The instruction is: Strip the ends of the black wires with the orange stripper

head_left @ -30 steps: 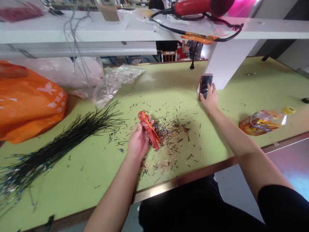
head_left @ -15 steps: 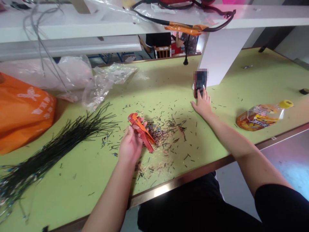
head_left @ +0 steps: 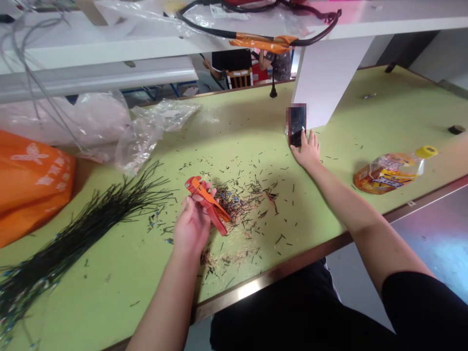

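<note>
My left hand (head_left: 192,222) is wrapped round a red-and-orange wire stripper (head_left: 209,204), held above the green table (head_left: 120,273). Below and beside the tool lie a heap of short black wire offcuts (head_left: 237,200) and pale scraps. My right hand (head_left: 307,152) reaches forward with its fingers spread, the fingertips at the lower part of a phone (head_left: 297,127). The phone leans upright against a white post, its upper part pixelated. Left of my left hand lies a long bundle of black wires (head_left: 98,214).
An orange bag (head_left: 32,190) and clear plastic bags (head_left: 157,126) stand at the left. A drink bottle (head_left: 389,171) lies at the right. The white post (head_left: 329,83) supports a shelf (head_left: 146,41) overhead, where a black cable and plug (head_left: 273,90) hang. Other people sit beyond the table.
The view has shifted slightly, moving most things a little left. My right hand's fingers have moved a little at the phone's lower right edge. My left hand still holds the wire stripper.
</note>
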The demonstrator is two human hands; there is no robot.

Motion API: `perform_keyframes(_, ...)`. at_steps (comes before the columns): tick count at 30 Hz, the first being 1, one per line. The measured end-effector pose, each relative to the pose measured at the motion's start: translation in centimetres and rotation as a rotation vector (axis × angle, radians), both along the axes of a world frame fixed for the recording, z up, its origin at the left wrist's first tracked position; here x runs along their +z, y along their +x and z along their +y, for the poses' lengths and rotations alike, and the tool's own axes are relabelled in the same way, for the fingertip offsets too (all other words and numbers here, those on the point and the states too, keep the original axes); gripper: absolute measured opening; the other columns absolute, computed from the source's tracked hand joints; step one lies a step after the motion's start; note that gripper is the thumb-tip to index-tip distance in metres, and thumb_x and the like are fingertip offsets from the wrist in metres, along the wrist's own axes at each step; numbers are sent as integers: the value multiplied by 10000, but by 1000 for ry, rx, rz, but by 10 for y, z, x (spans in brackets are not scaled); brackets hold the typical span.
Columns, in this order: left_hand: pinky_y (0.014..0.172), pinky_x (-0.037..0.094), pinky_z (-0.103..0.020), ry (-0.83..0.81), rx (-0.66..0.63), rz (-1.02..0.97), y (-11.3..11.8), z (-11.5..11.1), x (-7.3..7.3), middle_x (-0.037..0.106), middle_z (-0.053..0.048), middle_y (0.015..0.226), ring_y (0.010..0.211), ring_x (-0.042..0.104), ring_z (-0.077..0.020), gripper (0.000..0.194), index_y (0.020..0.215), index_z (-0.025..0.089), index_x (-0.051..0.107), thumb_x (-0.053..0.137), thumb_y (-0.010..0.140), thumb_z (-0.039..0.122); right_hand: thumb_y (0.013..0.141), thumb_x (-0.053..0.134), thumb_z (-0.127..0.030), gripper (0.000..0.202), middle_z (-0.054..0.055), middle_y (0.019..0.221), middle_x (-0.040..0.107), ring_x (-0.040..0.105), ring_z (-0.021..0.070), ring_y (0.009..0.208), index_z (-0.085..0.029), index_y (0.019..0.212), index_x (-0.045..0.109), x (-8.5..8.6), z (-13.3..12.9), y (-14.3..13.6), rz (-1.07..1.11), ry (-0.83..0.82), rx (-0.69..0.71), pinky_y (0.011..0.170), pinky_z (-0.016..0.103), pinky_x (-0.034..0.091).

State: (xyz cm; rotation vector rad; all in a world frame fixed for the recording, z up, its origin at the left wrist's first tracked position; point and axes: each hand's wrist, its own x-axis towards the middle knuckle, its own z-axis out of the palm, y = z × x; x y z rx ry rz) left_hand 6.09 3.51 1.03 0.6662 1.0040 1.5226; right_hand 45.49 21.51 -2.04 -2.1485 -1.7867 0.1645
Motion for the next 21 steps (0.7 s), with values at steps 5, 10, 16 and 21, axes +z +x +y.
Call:
perform_keyframes(5, 1048, 626, -492, -30, 9, -12, 1, -1, 2, 741, -65, 1391, 1338, 671, -332, 292, 819, 242, 697, 712, 970, 492, 1060, 418, -634, 895, 216, 1833, 27, 48, 485, 1677, -150, 1761, 141, -1, -13, 6, -24, -17, 12, 1315, 712, 133)
perform_keyframes(10, 1042, 629, -488, -13, 24, -14, 1, -2, 1, 741, -91, 1380, 1321, 682, -336, 311, 824, 226, 690, 737, 953, 505, 1064, 401, -637, 899, 234, 1831, 19, 35, 507, 1673, -116, 1758, 163, 4, -19, 2, -76, -125, 24, 1308, 718, 131)
perform_keyframes(16, 930, 652, -389, -17, 12, -54, -1, 0, -2, 760, -71, 1346, 1272, 708, -289, 328, 842, 226, 697, 800, 906, 530, 1069, 392, -624, 896, 226, 1833, -2, 34, 496, 1678, -115, 1764, 143, 11, -18, -14, -74, -67, 73, 1324, 690, 108)
perform_keyframes(21, 916, 647, -369, 22, -6, -67, -2, 1, -2, 777, -55, 1307, 1238, 723, -270, 322, 833, 230, 717, 826, 893, 527, 1074, 415, -618, 862, 210, 1836, 3, 25, 494, 1680, -180, 1770, 157, 16, -10, -23, -95, -45, 100, 1328, 685, 73)
